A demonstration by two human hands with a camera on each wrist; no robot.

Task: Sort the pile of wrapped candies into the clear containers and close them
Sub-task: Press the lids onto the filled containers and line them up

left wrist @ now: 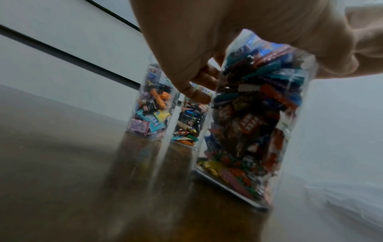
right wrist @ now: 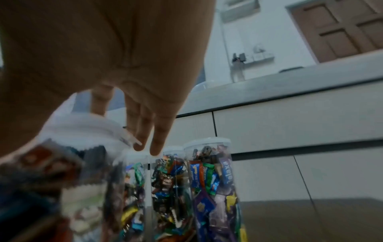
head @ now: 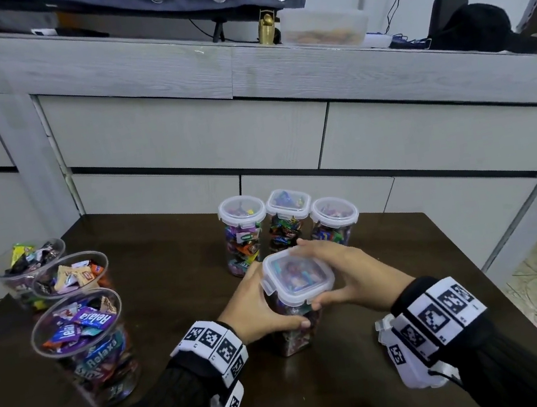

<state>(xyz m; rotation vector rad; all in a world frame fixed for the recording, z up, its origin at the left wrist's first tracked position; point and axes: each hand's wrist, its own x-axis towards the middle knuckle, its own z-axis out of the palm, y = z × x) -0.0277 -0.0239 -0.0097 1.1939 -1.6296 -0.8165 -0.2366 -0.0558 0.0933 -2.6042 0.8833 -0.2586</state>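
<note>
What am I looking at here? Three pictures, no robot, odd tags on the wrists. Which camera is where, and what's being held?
There is no machine: a person works with bare hands. The wide picture comes from a camera worn on the head, looking down. The other two come from a camera on each wrist, looking along the palm. The black-and-white marker bands sit on the wrists.

On the dark table, three open round containers of wrapped candies stand at the person's left. Three lidded containers stand at the back.

The left hand grips the side of a fourth candy container. The right hand holds its square lid on top, fingers at the far edge and thumb at the near edge. I cannot tell whether the lid is latched.
</note>
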